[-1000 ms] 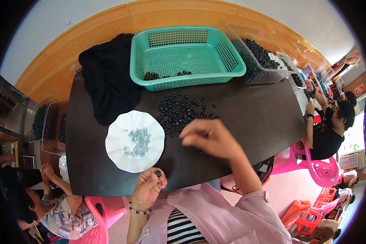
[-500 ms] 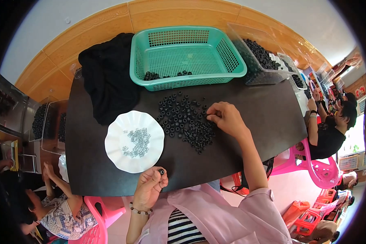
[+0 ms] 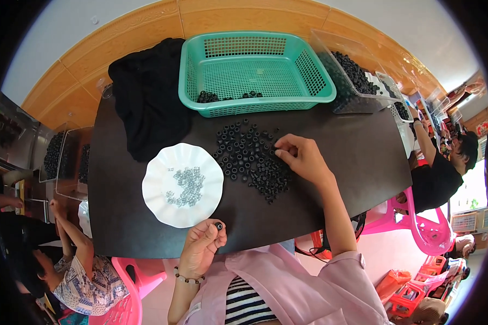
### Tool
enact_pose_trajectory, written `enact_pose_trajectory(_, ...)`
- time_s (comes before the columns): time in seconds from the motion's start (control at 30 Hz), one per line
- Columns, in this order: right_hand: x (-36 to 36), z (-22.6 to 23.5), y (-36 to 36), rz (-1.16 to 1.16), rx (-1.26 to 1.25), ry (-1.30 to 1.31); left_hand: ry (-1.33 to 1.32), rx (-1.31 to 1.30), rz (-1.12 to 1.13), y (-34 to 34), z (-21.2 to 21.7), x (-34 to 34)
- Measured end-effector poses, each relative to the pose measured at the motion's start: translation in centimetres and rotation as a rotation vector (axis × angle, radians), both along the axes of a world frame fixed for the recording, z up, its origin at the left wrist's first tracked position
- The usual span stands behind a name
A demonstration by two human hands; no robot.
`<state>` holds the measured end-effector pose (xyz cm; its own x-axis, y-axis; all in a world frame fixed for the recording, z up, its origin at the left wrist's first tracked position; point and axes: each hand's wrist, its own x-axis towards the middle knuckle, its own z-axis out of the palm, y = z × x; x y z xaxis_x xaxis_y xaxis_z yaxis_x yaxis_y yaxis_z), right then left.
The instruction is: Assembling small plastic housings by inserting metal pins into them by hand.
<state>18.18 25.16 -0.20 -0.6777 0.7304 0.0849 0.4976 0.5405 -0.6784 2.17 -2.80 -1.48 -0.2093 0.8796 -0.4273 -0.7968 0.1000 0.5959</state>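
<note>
Between thumb and fingers of my left hand [image 3: 201,245], a small black ring-shaped piece [image 3: 218,226] is pinched, its round hole showing. This hand is just off the near edge of the white scalloped plate [image 3: 160,208], which bears a heap of small clear pieces [image 3: 187,187]. My right hand [image 3: 305,158] rests at the right side of a loose pile of black ring-shaped pieces [image 3: 246,151] on the dark table [image 3: 358,157]. Its thumb and forefinger are closed together; whatever they hold is too hidden to make out.
Behind the pile stands a green mesh basket [image 3: 257,108] with a few black pieces inside. Right of it is a clear bin [image 3: 358,103] of black pieces. A black cloth [image 3: 152,103] lies at left. Co-workers sit at the left [image 3: 89,279] and right [image 3: 439,179].
The view has shifted slightly, moving the table things a little. Both my hands keep nearly the same pose. The co-worker at left has raised their hands.
</note>
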Motion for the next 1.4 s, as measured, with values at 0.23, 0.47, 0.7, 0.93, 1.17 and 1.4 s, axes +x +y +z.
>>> enact_pose_trajectory(0.23,0.0,2.3,-3.8,0.093,-0.682,0.427,0.007,0.002,-0.012,0.7,0.6,0.1)
enact_pose_trajectory(0.47,-1.3,2.9,-8.8,0.212,-1.023,0.574,-0.014,0.015,-0.043,1.8,1.7,0.6)
enact_pose_trajectory(0.7,-2.4,2.8,-10.6,0.281,-0.957,0.693,-0.048,0.082,-0.058,1.8,1.7,0.2)
enact_pose_trajectory(0.93,-3.0,3.5,-11.6,0.278,-0.917,0.681,-0.045,0.074,-0.041,1.7,1.9,0.2)
enact_pose_trajectory(1.17,-3.1,3.5,-11.5,0.337,-0.678,0.606,-0.058,0.083,-0.042,1.5,1.4,-0.1)
enact_pose_trajectory(1.4,-3.2,4.2,-11.2,0.378,-0.41,0.509,-0.092,0.063,-0.036,1.7,1.5,-0.2)
